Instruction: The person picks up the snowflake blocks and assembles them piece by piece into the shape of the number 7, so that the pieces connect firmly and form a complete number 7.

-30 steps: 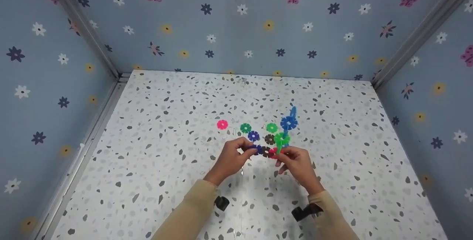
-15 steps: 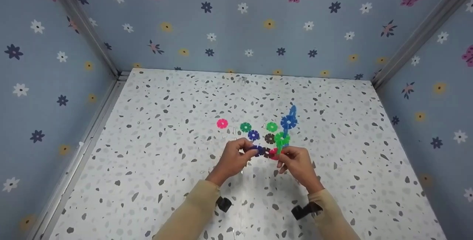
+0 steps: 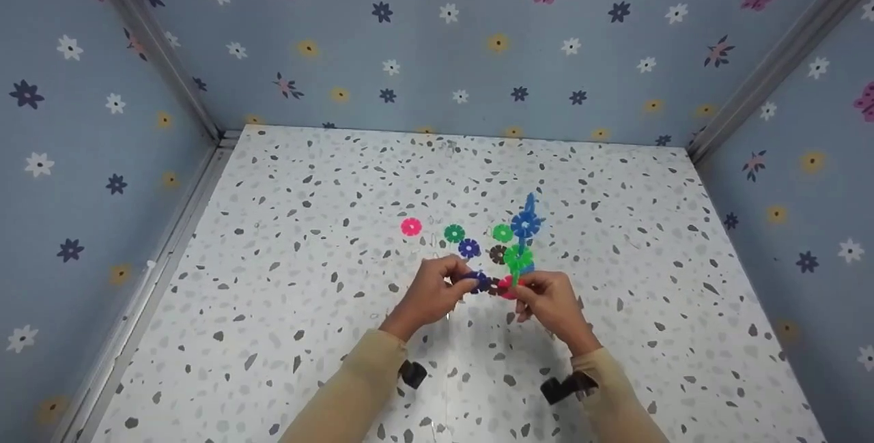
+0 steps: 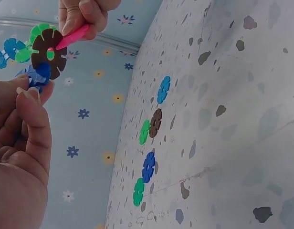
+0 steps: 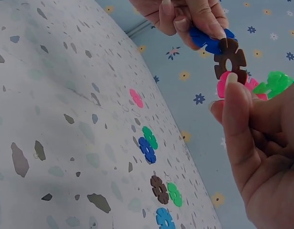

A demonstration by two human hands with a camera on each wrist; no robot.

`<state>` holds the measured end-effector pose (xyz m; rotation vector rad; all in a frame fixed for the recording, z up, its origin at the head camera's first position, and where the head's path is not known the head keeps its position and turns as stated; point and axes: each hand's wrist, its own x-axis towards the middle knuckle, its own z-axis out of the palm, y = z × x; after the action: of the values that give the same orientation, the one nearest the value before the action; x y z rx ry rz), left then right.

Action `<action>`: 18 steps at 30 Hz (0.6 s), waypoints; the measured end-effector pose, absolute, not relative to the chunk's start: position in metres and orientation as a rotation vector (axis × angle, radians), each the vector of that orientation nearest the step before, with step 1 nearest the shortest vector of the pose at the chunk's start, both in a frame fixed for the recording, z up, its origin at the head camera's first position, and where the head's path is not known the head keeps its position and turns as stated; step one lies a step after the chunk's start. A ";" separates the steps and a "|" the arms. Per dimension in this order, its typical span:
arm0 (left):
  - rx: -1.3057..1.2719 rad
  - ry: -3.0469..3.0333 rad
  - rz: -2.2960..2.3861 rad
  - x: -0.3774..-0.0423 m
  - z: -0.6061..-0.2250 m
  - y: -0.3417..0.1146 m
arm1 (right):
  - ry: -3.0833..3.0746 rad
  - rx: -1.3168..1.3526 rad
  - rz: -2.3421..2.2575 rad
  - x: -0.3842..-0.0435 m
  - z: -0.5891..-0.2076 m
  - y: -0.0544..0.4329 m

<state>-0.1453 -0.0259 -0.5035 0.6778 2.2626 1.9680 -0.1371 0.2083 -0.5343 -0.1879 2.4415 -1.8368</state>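
Both hands hold a chain of slotted plastic snowflake discs above the table. My left hand [image 3: 435,291] pinches a dark blue disc [image 4: 38,76] at the chain's left end. Joined to it is a brown disc [image 5: 229,62], seen between the two hands. My right hand [image 3: 552,301] pinches the pink disc [image 5: 224,84] on the brown one's other side. From there the chain bends up through a green disc [image 3: 518,256] to blue discs [image 3: 525,224] standing away from the right hand. Fingers cover part of the dark blue and pink discs.
Loose discs lie on the speckled white table [image 3: 307,224] beyond the hands: pink [image 3: 411,226], dark green [image 3: 454,233], dark blue [image 3: 469,248], light green [image 3: 502,233], brown [image 3: 498,254] and light blue [image 5: 165,218]. Flower-patterned panels [image 3: 437,40] enclose the back and sides.
The chain's blue upper end has swung slightly to the left. The held discs have dropped a little toward the person. Both hands keep their grip, and the loose discs stay in place.
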 end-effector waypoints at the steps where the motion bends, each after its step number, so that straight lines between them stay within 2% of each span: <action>1: 0.670 2.258 1.978 -0.145 -0.504 -0.025 | 2.441 -0.163 -1.841 -0.137 -0.533 0.207; 8: 0.609 2.179 2.069 -0.145 -0.506 -0.020 | 2.460 -0.113 -1.868 -0.133 -0.531 0.205; 18: 0.527 2.146 2.110 -0.144 -0.510 -0.014 | 2.487 -0.172 -1.868 -0.130 -0.529 0.203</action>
<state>-0.1436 -0.0142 -0.5101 0.5272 2.1455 2.1096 -0.1304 0.2035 -0.5293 -0.1723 2.4866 -1.8684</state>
